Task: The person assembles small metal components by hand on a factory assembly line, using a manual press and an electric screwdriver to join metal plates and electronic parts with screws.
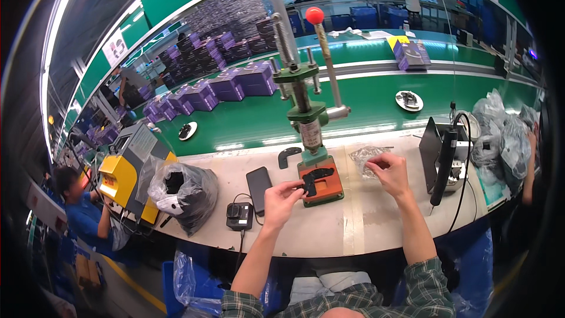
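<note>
Pinching a small black part (308,185) at the front left corner of the orange fixture plate (327,187), left hand (281,199) with fingertips closed on it. Right hand (388,172) at three o'clock of the plate, fingers curled on a clear plastic bag (364,158), contents too small to tell. Likely trouble: part seated crooked under the hand press (306,112), fingers caught beneath the ram, phone (259,181) at nine o'clock knocked.
</note>
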Demonstrator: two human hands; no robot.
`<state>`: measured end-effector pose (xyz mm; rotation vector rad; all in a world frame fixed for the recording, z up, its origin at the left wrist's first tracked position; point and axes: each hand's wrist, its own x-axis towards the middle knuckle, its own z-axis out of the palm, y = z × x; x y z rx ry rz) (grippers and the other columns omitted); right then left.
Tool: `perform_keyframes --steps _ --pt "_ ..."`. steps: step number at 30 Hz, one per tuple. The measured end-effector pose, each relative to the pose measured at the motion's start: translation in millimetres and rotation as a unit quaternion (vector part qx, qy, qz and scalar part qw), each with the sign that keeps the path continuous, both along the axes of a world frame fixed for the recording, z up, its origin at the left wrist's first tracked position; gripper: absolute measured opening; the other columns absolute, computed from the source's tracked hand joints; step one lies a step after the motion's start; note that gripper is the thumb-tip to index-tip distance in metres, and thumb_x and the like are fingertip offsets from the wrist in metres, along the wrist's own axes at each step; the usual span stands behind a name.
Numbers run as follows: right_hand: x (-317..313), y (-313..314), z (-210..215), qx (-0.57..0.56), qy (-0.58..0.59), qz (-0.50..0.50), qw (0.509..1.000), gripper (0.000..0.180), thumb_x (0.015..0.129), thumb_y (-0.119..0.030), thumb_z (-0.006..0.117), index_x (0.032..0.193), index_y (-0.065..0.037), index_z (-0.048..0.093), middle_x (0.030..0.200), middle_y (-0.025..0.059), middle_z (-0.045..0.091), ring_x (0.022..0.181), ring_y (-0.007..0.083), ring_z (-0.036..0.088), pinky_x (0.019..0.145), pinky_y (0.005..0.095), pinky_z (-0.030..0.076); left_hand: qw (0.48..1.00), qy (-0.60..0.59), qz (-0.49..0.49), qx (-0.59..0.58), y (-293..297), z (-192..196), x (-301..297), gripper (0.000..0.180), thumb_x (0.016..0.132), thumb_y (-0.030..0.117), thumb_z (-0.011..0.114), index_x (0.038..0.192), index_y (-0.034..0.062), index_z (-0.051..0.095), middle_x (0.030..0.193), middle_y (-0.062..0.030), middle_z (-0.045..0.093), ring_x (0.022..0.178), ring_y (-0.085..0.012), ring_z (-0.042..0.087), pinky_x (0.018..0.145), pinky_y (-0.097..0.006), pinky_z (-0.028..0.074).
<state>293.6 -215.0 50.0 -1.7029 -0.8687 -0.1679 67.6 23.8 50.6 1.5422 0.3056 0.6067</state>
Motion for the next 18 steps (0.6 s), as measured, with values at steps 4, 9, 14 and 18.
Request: perform_keyframes --steps 4,9,14,18 --pt "-9 3 5 0.029 0.024 0.035 0.999 0.008 0.088 0.002 0.076 0.096 0.003 0.077 0.087 0.0096 0.074 0.077 0.0125 0.07 0.069 0.0266 0.056 1.0 0.005 -0.005 -0.004 2 -2 22 0.024 0.094 -0.005 0.068 0.117 -0.0114 0.069 0.101 -0.0155 0.076 0.088 -0.0189 0.075 0.085 -0.03 0.061" --pt "-9 -1 4 0.02 0.015 0.055 0.998 0.013 0.089 0.004 0.074 0.101 0.002 0.077 0.091 0.0093 0.074 0.081 0.014 0.071 0.072 0.0265 0.056 0.997 0.062 0.039 0.026 14 0 41 0.02 0.091 -0.002 0.072 0.11 -0.0093 0.072 0.098 -0.0138 0.076 0.083 -0.0165 0.073 0.073 -0.028 0.059" --pt "-14 3 9 0.043 0.008 0.051 0.998 0.017 0.088 0.006 0.074 0.104 0.002 0.078 0.09 0.0105 0.074 0.08 0.015 0.072 0.072 0.0272 0.057 0.981 0.095 0.087 0.145 19 -10 59 0.018 0.086 0.001 0.078 0.103 -0.0038 0.077 0.096 -0.0109 0.077 0.085 -0.0186 0.073 0.076 -0.03 0.056" --pt "-10 2 6 0.055 0.039 0.062 0.996 0.016 0.087 0.008 0.073 0.101 0.002 0.078 0.088 0.0112 0.074 0.079 0.0156 0.072 0.072 0.0273 0.058 0.907 0.008 0.062 0.416 7 -14 66 0.017 0.084 0.002 0.077 0.1 0.0026 0.079 0.098 -0.0105 0.073 0.093 -0.0314 0.07 0.084 -0.04 0.056"
